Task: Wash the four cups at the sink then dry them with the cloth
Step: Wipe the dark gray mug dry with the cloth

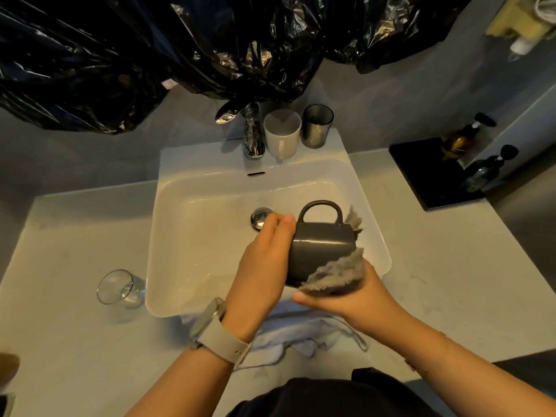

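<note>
Dark grey mug point(320, 245) held over sink point(192, 236), on its side, handle up toward 12 o'clock, mouth toward 4 o'clock. Left hand point(264, 254) gripping base end of mug, fingers curled round far side, thumb along near wall. Right hand point(346, 296) at 5 o'clock of mug, clutching grey cloth point(334, 275) pressed against mug's rim; a tuft of cloth also showing at 2 o'clock of mug, possibly pushed through the inside, hard to tell. Pale watch point(213, 329) on left wrist. White mug point(282, 133) and smoked glass tumbler point(316, 125) upright, side by side on sink's back ledge at 12 o'clock, just right of chrome tap point(252, 130). Clear glass point(118, 287) on tabletop point(75, 341) at 9 o'clock of the hands, just beside sink's left rim, seemingly lying tilted. White towel point(301, 332) bunched at sink's near edge, 6 o'clock, under forearms. Black tray point(427, 173) with two pump bottles point(460, 139) at 2 o'clock. Black plastic sheeting point(150, 49) hanging above tap.
</note>
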Demonstrator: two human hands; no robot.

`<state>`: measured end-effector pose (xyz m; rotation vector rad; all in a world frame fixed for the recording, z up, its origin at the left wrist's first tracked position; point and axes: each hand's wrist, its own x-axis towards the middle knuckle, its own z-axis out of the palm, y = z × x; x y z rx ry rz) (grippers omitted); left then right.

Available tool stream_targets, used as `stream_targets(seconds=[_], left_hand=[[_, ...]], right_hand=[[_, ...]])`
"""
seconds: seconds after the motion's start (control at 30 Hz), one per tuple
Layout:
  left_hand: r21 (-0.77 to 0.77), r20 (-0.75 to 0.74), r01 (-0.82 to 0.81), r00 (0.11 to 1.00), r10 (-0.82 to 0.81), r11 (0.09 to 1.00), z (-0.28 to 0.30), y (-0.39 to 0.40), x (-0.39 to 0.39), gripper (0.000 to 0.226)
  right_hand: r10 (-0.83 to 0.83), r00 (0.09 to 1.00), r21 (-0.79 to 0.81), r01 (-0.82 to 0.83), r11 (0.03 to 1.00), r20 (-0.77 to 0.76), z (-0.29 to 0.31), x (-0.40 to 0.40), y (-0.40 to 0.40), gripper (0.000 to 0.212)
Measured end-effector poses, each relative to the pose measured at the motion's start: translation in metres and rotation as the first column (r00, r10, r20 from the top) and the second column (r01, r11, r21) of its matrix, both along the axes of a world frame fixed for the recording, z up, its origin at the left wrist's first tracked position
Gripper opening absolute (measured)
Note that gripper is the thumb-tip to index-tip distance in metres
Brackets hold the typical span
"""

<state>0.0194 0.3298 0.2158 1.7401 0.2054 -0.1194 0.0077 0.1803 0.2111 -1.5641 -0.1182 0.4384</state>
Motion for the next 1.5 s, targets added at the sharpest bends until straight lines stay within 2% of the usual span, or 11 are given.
stream_targets(seconds=[0.1,0.17,0.23,0.33,0.43,0.6,0.83,1.13,1.3,1.4,1.5], left_hand=[[0.256,0.198,-0.025,0.980,-0.028,0.966,-0.004,0.001,-0.012,0.025],[0.350,0.294,-0.033,0.953,-0.076,0.936,-0.010,0.003,-0.015,0.027],[0.348,0.308,-0.046,0.949,-0.068,0.936,-0.016,0.002,-0.018,0.026],[0.193,0.233,-0.064,0.972,0.018,0.979,-0.017,0.002,-0.017,0.035],[-0.009,0.070,-0.103,0.992,0.103,0.995,-0.015,0.004,-0.008,0.032],[-0.372,-0.429,-0.349,0.886,0.174,0.860,-0.009,0.007,0.004,0.035],[-0.381,-0.409,-0.413,0.878,0.249,0.827,-0.018,-0.008,0.001,0.038],[0.077,0.197,-0.263,0.950,0.244,0.962,-0.024,-0.005,-0.017,0.037],[-0.016,0.031,-0.235,0.971,0.235,0.972,-0.027,0.001,-0.007,0.025],[-0.221,-0.272,-0.305,0.932,0.241,0.926,-0.027,-0.005,-0.002,0.029],[-0.250,-0.372,-0.328,0.901,0.223,0.911,-0.024,-0.007,0.001,0.034]], right_hand=[[0.084,0.954,0.249,-0.010,0.968,-0.288,0.015,0.013,0.002,0.019],[0.121,0.821,0.374,0.119,0.920,-0.558,0.019,0.022,0.001,0.023],[0.130,0.757,0.388,0.172,0.905,-0.640,0.022,0.027,0.002,0.033],[-0.029,0.889,0.250,0.159,0.955,-0.458,0.018,0.020,0.007,0.039],[-0.054,0.996,0.124,0.062,0.990,-0.068,0.009,0.007,0.010,0.016],[0.171,0.941,-0.099,-0.148,0.984,0.292,-0.021,-0.005,-0.003,0.037],[-0.301,0.938,0.193,0.268,0.944,0.171,-0.024,-0.017,0.013,0.021],[-0.453,0.887,0.100,0.460,0.882,-0.085,-0.002,0.006,0.023,0.022],[-0.323,0.937,0.049,0.320,0.946,0.136,-0.014,-0.006,0.018,0.029],[-0.250,0.911,-0.055,0.282,0.958,0.328,-0.016,-0.007,-0.001,0.042],[-0.346,0.851,-0.017,0.383,0.923,0.394,-0.010,-0.001,-0.018,0.025]])
